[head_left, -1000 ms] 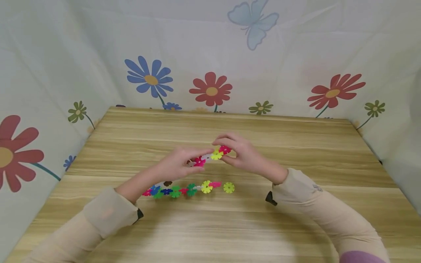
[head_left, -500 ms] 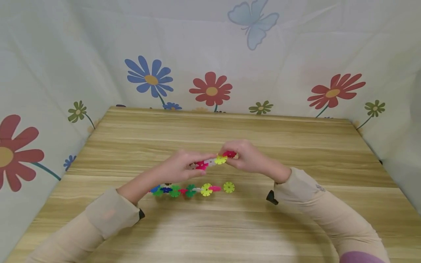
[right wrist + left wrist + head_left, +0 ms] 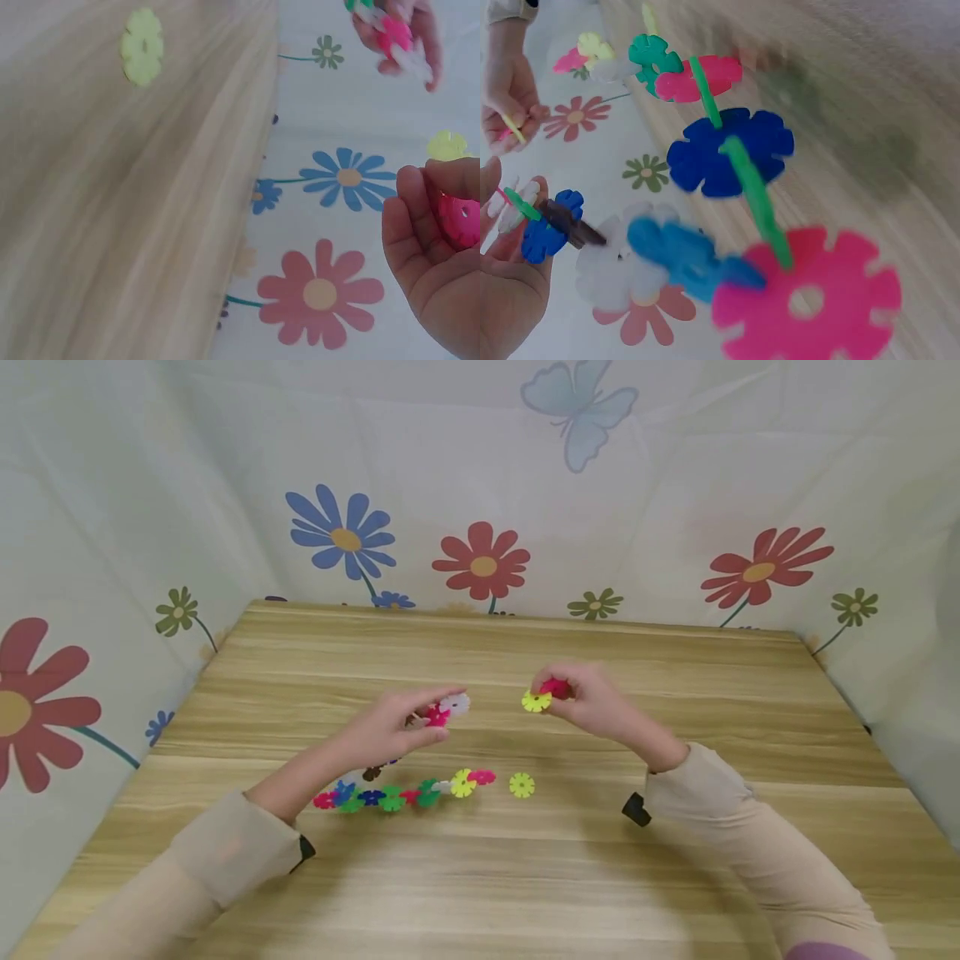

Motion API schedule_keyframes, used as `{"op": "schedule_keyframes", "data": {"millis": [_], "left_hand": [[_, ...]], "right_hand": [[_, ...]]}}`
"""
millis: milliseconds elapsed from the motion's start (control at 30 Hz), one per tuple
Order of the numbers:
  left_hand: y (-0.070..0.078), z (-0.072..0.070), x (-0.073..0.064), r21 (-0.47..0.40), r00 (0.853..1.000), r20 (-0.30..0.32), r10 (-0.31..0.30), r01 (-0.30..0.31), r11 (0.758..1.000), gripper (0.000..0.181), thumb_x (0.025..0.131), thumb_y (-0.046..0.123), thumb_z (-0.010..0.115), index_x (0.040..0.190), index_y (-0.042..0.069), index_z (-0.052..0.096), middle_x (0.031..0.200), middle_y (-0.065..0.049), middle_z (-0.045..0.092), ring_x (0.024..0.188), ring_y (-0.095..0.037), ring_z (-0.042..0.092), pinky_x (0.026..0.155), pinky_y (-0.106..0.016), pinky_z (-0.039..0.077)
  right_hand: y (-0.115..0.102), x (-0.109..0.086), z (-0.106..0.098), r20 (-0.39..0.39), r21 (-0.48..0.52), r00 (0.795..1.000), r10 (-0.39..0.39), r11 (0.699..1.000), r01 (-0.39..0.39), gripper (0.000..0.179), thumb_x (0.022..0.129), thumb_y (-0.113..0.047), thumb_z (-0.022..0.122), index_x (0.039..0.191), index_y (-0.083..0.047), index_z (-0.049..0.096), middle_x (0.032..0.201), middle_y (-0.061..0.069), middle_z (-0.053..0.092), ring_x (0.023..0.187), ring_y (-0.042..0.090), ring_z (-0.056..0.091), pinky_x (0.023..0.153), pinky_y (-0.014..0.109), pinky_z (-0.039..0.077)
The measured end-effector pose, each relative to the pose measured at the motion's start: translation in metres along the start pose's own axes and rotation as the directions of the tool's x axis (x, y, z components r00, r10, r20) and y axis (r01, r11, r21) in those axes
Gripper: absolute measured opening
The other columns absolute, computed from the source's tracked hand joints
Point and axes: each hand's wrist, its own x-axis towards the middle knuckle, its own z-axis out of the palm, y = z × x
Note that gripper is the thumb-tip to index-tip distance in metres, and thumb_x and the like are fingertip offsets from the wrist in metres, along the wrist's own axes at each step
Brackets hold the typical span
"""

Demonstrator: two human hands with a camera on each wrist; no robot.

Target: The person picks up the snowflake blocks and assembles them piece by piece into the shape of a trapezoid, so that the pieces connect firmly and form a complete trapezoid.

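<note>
My left hand (image 3: 375, 727) holds one end of a chain of notched plastic snowflake discs above the table; a pink disc (image 3: 437, 716) and a white disc (image 3: 454, 704) stick out past its fingers. To the right, apart from it, my right hand (image 3: 600, 706) pinches a pink disc (image 3: 557, 688) joined to a yellow disc (image 3: 536, 701). In the left wrist view the chain runs on from the hand through a brown disc (image 3: 570, 223), a light-blue disc (image 3: 694, 256) and a large pink disc (image 3: 806, 300). My fingers partly cover the held pieces.
Nearer me, a row of linked discs (image 3: 392, 798) in several colours stretches across the wooden table (image 3: 480, 877). A single yellow disc (image 3: 522, 785) lies right of its end. A flower-printed cloth (image 3: 637, 510) rises behind the table's far edge.
The yellow disc has come apart from the white one. My right hand has moved right with the yellow and pink pair, and my left hand slightly left with the chain.
</note>
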Motion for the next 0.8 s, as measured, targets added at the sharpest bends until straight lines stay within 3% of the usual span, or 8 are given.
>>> {"op": "schedule_keyframes", "data": {"millis": [67, 133, 267, 400, 567, 800], "left_hand": [[0.000, -0.001, 0.002, -0.004, 1.000, -0.025, -0.016, 0.016, 1.000, 0.056, 0.082, 0.022, 0.063, 0.133, 0.018, 0.040, 0.114, -0.004, 0.059, 0.079, -0.011, 0.059, 0.065, -0.020, 0.050], [0.002, 0.000, 0.005, 0.008, 0.999, -0.045, -0.027, 0.028, 1.000, 0.058, 0.082, 0.024, 0.063, 0.134, 0.018, 0.039, 0.115, -0.005, 0.059, 0.085, -0.014, 0.061, 0.070, -0.023, 0.052], [0.005, 0.002, 0.010, 0.038, 0.995, -0.094, -0.040, 0.044, 0.998, 0.059, 0.081, 0.023, 0.064, 0.134, 0.017, 0.038, 0.110, -0.006, 0.061, 0.087, -0.016, 0.063, 0.073, -0.025, 0.052], [0.008, 0.004, 0.014, 0.058, 0.987, -0.157, -0.028, 0.038, 0.998, 0.058, 0.080, 0.021, 0.065, 0.132, 0.015, 0.041, 0.097, -0.005, 0.064, 0.082, -0.015, 0.062, 0.069, -0.023, 0.052], [0.011, 0.005, 0.019, 0.100, 0.972, -0.235, -0.011, 0.035, 0.994, 0.057, 0.077, 0.023, 0.068, 0.129, 0.016, 0.045, 0.099, -0.004, 0.063, 0.082, -0.012, 0.057, 0.068, -0.022, 0.051], [0.012, 0.008, 0.025, 0.066, 0.963, -0.269, -0.010, 0.028, 0.997, 0.056, 0.076, 0.023, 0.069, 0.127, 0.013, 0.048, 0.090, -0.002, 0.064, 0.082, -0.011, 0.058, 0.071, -0.023, 0.051]], "right_hand": [[0.001, 0.001, 0.005, 0.055, 0.097, 0.993, 0.101, 0.990, -0.106, 0.013, 0.078, 0.007, 0.059, 0.089, 0.002, 0.057, 0.087, 0.015, 0.059, 0.068, 0.012, 0.055, 0.062, 0.020, 0.051], [0.001, 0.003, 0.011, 0.089, 0.204, 0.981, 0.173, 0.961, -0.188, 0.017, 0.078, 0.009, 0.058, 0.095, 0.006, 0.056, 0.092, 0.020, 0.058, 0.072, 0.014, 0.058, 0.066, 0.025, 0.053], [0.000, 0.004, 0.019, 0.117, 0.353, 0.960, 0.253, 0.893, -0.278, 0.027, 0.079, 0.008, 0.057, 0.106, 0.010, 0.054, 0.100, 0.022, 0.059, 0.079, 0.019, 0.063, 0.075, 0.034, 0.052], [-0.004, 0.003, 0.021, 0.122, 0.437, 0.957, 0.264, 0.851, -0.291, 0.029, 0.082, 0.000, 0.057, 0.110, 0.010, 0.054, 0.095, 0.011, 0.064, 0.079, 0.022, 0.064, 0.075, 0.035, 0.052], [-0.010, 0.003, 0.024, 0.075, 0.463, 0.960, 0.268, 0.844, -0.272, 0.026, 0.084, -0.007, 0.057, 0.104, 0.010, 0.056, 0.082, -0.002, 0.063, 0.072, 0.015, 0.061, 0.070, 0.029, 0.053], [-0.016, 0.008, 0.030, 0.010, 0.502, 0.948, 0.317, 0.819, -0.279, 0.021, 0.085, -0.005, 0.056, 0.100, 0.009, 0.053, 0.082, 0.000, 0.060, 0.075, 0.017, 0.062, 0.071, 0.028, 0.053]]}}
